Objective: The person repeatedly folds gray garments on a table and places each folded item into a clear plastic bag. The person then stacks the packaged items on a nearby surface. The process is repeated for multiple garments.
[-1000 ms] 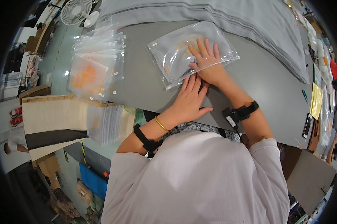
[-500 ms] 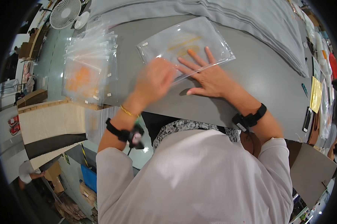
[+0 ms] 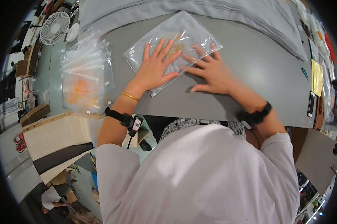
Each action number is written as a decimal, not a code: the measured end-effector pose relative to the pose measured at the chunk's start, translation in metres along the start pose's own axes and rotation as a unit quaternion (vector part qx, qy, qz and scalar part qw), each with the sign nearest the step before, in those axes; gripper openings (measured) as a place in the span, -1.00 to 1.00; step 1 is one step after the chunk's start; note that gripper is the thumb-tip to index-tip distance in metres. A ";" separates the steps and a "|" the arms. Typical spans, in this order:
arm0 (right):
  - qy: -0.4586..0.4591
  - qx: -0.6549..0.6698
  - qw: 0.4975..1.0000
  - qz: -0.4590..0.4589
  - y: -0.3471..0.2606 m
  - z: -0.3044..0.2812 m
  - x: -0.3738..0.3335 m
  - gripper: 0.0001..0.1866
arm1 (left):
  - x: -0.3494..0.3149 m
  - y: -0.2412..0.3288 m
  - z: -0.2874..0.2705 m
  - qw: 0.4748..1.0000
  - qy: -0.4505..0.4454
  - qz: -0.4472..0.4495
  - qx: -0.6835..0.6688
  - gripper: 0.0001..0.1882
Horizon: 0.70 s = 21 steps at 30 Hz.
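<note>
A clear plastic bag (image 3: pixel 189 28) with grey folded cloth inside and a yellow print on its front lies tilted on the grey table (image 3: pixel 246 74). My left hand (image 3: pixel 155 69) rests flat on the bag's left part, fingers spread. Over the bag's lower right edge, my right hand (image 3: pixel 209 71) has its fingers spread too, slightly smeared by motion. Neither hand grips anything. A small white label (image 3: pixel 131 51) shows at the bag's left corner.
A stack of filled clear bags (image 3: pixel 82 82) with orange prints lies at the left. Long grey cloth (image 3: pixel 228 18) is piled along the far edge. A phone (image 3: pixel 310 103) and a green-handled tool (image 3: pixel 305 73) lie at the right. A white fan (image 3: pixel 54 28) stands far left.
My left hand, blurred and curled before, now lies spread on the bag. The bag has turned and shifted left. My right hand stays spread near its lower edge.
</note>
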State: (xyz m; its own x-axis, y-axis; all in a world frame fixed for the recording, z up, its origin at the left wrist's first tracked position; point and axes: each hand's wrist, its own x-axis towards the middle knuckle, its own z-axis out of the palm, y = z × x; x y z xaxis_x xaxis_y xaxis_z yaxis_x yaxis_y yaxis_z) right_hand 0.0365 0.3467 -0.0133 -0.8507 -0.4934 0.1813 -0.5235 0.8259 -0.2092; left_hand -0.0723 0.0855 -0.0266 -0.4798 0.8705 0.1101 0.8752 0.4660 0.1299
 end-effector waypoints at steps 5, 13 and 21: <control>0.025 -0.035 0.994 0.100 0.025 -0.021 -0.017 -0.18 | 0.002 0.000 0.002 1.000 0.008 0.003 0.020 -0.17; 0.038 -0.090 0.994 0.052 0.057 0.031 0.003 -0.03 | -0.064 0.016 -0.054 0.979 -0.153 -0.009 -0.134 -0.60; 0.086 0.090 0.990 -0.063 -0.018 0.027 0.014 -0.50 | -0.089 0.011 -0.026 0.986 0.072 0.111 -0.097 -0.79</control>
State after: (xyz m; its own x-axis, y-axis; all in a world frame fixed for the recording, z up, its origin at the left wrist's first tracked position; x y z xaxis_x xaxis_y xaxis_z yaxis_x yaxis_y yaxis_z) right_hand 0.0327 0.3172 -0.0332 -0.7652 -0.5233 0.3751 -0.6386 0.6909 -0.3389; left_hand -0.0218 0.0089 -0.0093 -0.2943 0.9095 0.2937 0.9379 0.2158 0.2715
